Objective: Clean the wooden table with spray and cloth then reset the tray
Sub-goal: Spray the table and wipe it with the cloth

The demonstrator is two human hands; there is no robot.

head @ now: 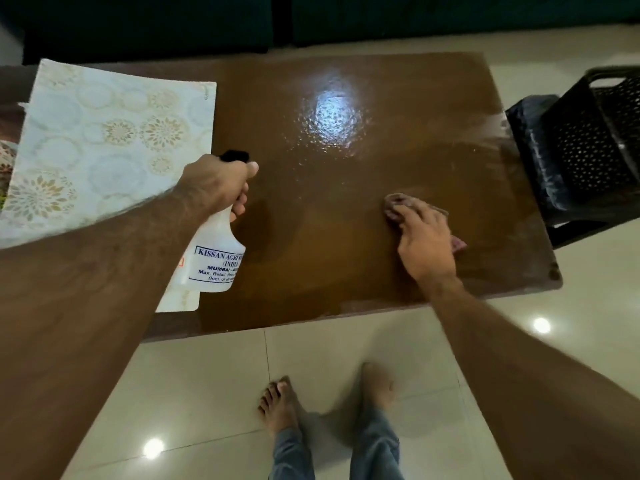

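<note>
The brown wooden table (346, 168) fills the middle of the head view, its top wet and shiny. My left hand (218, 183) grips the neck of a white spray bottle (216, 261) with a black nozzle, held above the table's left-centre. My right hand (424, 237) lies flat, pressing a dark reddish cloth (398, 202) onto the table's right side. A pale floral mat or tray (104, 150) lies on the table's left part, partly hidden by my left arm.
A black perforated plastic chair (595, 143) stands at the table's right edge. A dark sofa (173, 22) runs along the far side. My bare feet (280, 407) stand on the glossy beige floor tiles (194, 393) near the table's front edge.
</note>
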